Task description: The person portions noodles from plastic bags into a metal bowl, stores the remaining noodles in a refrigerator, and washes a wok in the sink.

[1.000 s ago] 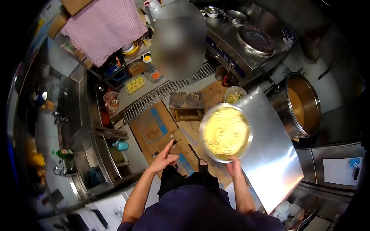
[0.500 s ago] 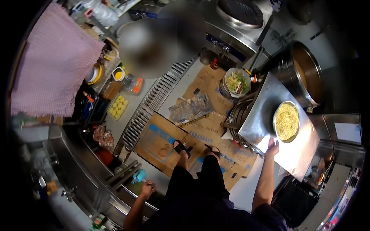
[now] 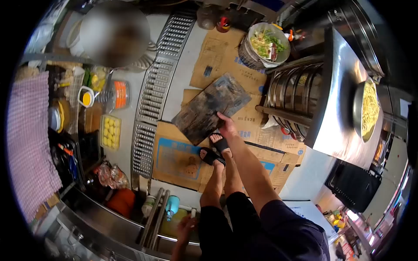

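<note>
My right hand (image 3: 227, 126) grips the near edge of a dark, scuffed, rectangular wooden board (image 3: 211, 108), thumb lying on its upper face. The board is slanted above the flattened cardboard (image 3: 174, 163) on the floor, just beyond my sandalled feet. Low in the picture, my left hand (image 3: 186, 227) hangs near a metal-railed shelf and a light-blue bottle (image 3: 172, 206). It is dim and blurred, and I cannot tell whether its fingers hold anything.
A bowl of noodles (image 3: 369, 111) stands on the steel tabletop (image 3: 335, 104) at right, over stacked round metal trays (image 3: 287, 93). A lined bin of scraps (image 3: 270, 45) is beyond. Left lie a floor grate (image 3: 150, 95), a tub of yellow balls (image 3: 110, 132) and a large bottle (image 3: 119, 95).
My right hand has left the noodle bowl's side on the steel table, reached down to the floor and taken hold of the dark board, which now appears raised. The view has turned.
</note>
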A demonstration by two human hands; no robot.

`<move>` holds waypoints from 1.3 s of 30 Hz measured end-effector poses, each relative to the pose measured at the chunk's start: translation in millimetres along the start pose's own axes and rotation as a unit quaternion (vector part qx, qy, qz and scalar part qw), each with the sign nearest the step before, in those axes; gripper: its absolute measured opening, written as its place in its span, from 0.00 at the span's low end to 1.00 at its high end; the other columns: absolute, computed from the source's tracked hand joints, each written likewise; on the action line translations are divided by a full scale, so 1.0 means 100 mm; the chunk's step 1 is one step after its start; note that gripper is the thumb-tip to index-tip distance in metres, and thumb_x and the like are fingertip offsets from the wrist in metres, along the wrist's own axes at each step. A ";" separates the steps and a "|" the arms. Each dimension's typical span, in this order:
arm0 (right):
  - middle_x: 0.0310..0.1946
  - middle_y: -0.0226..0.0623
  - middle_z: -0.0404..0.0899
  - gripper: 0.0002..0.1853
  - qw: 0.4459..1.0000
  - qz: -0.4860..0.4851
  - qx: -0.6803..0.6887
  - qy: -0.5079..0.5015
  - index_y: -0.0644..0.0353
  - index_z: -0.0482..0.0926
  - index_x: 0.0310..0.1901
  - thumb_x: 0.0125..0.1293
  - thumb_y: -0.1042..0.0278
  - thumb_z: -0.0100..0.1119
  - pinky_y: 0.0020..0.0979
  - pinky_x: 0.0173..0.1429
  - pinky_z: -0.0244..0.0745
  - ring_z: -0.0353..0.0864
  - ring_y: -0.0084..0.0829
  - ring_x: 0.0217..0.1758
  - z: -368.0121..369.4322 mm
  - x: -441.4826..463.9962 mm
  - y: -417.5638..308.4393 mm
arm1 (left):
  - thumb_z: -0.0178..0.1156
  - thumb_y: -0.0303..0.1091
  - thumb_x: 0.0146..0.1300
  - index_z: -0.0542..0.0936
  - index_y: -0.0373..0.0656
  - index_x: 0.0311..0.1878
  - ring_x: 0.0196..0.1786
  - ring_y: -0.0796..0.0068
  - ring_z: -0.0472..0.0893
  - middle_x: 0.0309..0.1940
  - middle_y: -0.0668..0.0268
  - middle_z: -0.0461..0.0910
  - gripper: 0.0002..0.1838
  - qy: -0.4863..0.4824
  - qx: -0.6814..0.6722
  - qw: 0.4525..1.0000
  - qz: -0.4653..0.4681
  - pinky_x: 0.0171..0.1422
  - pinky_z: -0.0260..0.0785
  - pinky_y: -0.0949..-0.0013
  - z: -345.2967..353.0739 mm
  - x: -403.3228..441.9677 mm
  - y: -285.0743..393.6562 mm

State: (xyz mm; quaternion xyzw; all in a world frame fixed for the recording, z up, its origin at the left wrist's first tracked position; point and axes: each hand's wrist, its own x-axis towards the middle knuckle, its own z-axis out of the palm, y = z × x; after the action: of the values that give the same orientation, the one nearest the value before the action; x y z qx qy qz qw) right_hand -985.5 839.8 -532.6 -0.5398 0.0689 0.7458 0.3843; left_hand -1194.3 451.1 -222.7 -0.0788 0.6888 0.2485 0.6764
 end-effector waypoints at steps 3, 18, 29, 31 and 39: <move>0.56 0.43 0.78 0.23 0.996 0.006 0.087 -0.030 0.66 0.76 0.56 0.64 0.62 0.67 0.37 0.55 0.73 0.75 0.37 0.58 0.10 -0.47 0.00 | 0.64 0.37 0.66 0.73 0.38 0.62 0.49 0.67 0.83 0.48 0.60 0.81 0.24 0.018 0.050 0.999 -0.009 0.51 0.77 0.63 0.09 -0.04 0.16; 0.27 0.32 0.78 0.09 0.986 -0.030 0.160 0.047 0.53 0.80 0.38 0.58 0.64 0.70 0.26 0.20 0.59 0.69 0.26 0.18 -1.67 -3.18 0.18 | 0.61 0.31 0.68 0.76 0.40 0.58 0.44 0.70 0.83 0.43 0.62 0.82 0.17 -0.036 0.113 0.986 0.118 0.47 0.78 0.64 -0.03 -0.30 1.07; 0.40 0.35 0.85 0.10 0.915 -0.217 0.316 0.127 0.59 0.81 0.44 0.67 0.62 0.64 0.35 0.45 0.77 0.83 0.32 0.41 -4.22 -3.16 -0.25 | 0.61 0.38 0.69 0.74 0.38 0.61 0.45 0.72 0.83 0.43 0.64 0.82 0.21 0.013 0.316 0.948 -0.038 0.48 0.76 0.67 0.03 -0.08 0.06; 0.40 0.35 0.85 0.11 0.929 -0.190 0.304 0.093 0.60 0.81 0.42 0.69 0.60 0.63 0.34 0.45 0.77 0.82 0.32 0.41 -4.98 -2.96 -0.12 | 0.60 0.36 0.70 0.74 0.38 0.61 0.45 0.72 0.83 0.44 0.63 0.82 0.20 0.008 0.316 0.949 -0.018 0.48 0.76 0.66 0.12 0.01 0.00; 0.49 0.40 0.75 0.26 0.947 -0.060 0.091 0.301 0.55 0.76 0.59 0.66 0.46 0.59 0.45 0.57 0.70 0.73 0.39 0.50 -5.60 -3.09 0.05 | 0.53 0.26 0.72 0.73 0.43 0.64 0.50 0.71 0.82 0.51 0.60 0.81 0.18 -0.065 0.370 0.925 0.057 0.50 0.77 0.66 1.01 -0.27 0.57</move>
State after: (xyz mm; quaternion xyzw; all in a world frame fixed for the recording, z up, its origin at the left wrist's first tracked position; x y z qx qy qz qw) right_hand -530.0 391.9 -497.3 -0.7050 0.2163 0.5145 0.4375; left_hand -1128.0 539.8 -179.4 0.2332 0.6893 0.0186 0.6857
